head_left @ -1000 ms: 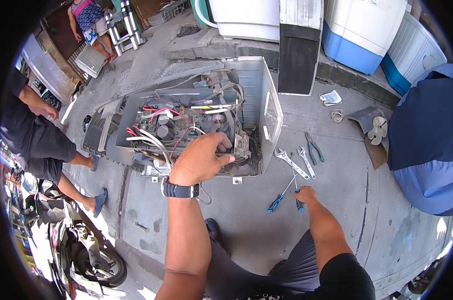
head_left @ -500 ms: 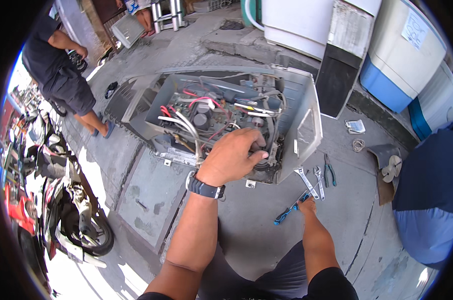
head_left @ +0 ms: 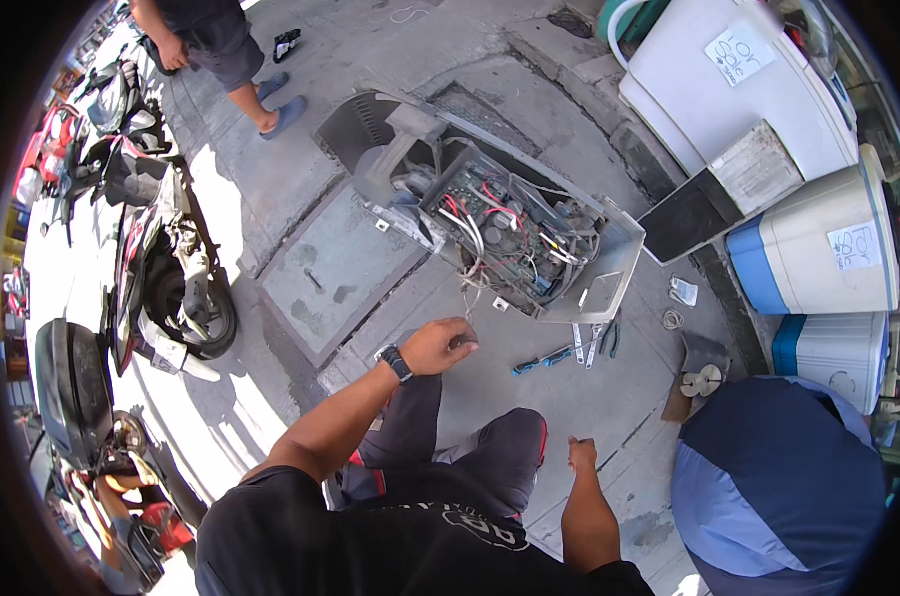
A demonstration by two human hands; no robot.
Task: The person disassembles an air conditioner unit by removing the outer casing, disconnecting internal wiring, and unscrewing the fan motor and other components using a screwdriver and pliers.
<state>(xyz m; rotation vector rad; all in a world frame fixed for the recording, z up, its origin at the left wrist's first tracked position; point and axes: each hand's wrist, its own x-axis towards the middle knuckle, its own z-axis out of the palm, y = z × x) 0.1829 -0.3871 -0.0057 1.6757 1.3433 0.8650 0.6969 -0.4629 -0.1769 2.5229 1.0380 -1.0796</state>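
Far left of the left hand, a parked motorcycle point(head_left: 177, 283) stands in a row of others, and up and to that hand's left another person point(head_left: 211, 45) stands in dark shorts and blue slippers. Nearer, up and left of the same hand, a rectangular slab point(head_left: 343, 273) is set in the pavement. A dark wristwatch point(head_left: 398, 364) circles the left wrist. The left hand point(head_left: 440, 346) is half curled — a small gap parts thumb from forefinger, with nothing visible in it. Above and slightly right of it, apart from it, lies the opened metal unit point(head_left: 623, 248), its circuit board point(head_left: 467, 190) and red and white wires exposed. Right of the left hand, just below the unit's near corner, blue-and-black tool handles point(head_left: 542, 364) lie on the ground beside two adjustable wrenches point(head_left: 586, 348) and pliers point(head_left: 613, 341). The right hand point(head_left: 582, 454) hangs below these tools, well apart from them, its fingers folded in; whether they enclose anything I cannot tell. Up and right of it are a coiled cord point(head_left: 672, 319) and a pale fan blade point(head_left: 702, 380) — and directly to its right bulges a large blue fabric cover point(head_left: 767, 487).
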